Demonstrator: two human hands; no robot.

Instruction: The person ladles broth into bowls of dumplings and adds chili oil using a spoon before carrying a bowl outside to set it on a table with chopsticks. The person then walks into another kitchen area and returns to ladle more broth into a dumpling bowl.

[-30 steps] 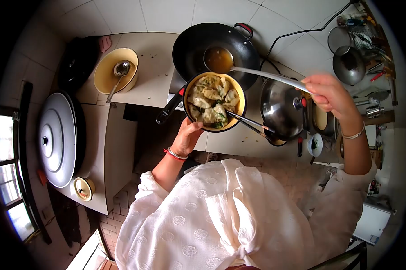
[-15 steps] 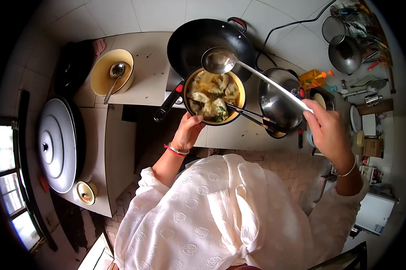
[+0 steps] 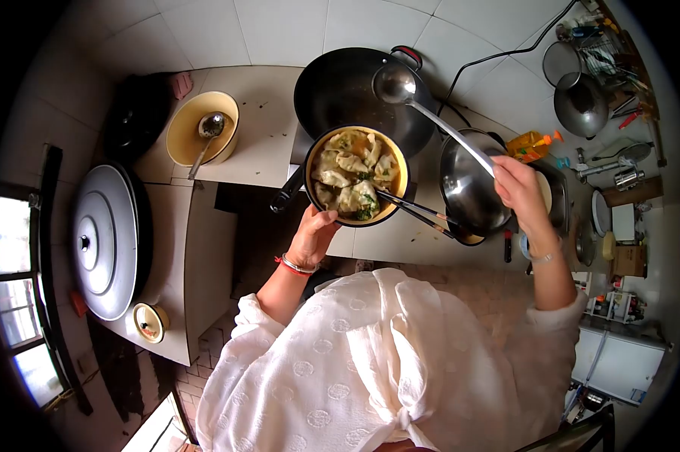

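Observation:
My left hand (image 3: 315,232) grips a yellow-lined bowl (image 3: 404,167) from its near side, thumb at the rim. Dumplings (image 3: 357,198) in broth with bits of green fill the bowl. A pair of dark chopsticks (image 3: 419,209) leans over its right rim. In my right hand (image 3: 519,192) is the handle of a long metal ladle (image 3: 453,134). The ladle's head hangs over the right side of a black wok (image 3: 328,94), just beyond the bowl. The wok holds a little liquid, and the bowl hides part of its near side.
On the left counter stands a yellow basin (image 3: 180,135) with a metal spoon (image 3: 208,135) in it. A large grey lid (image 3: 102,233) and a small lidded pot (image 3: 151,322) lie nearer. Right of the wok are a steel pan (image 3: 468,181) and an orange bottle (image 3: 528,145).
The ladle has moved from above the bowl's far edge to the wok's right side, and my right hand has shifted left. My left hand still holds the bowl.

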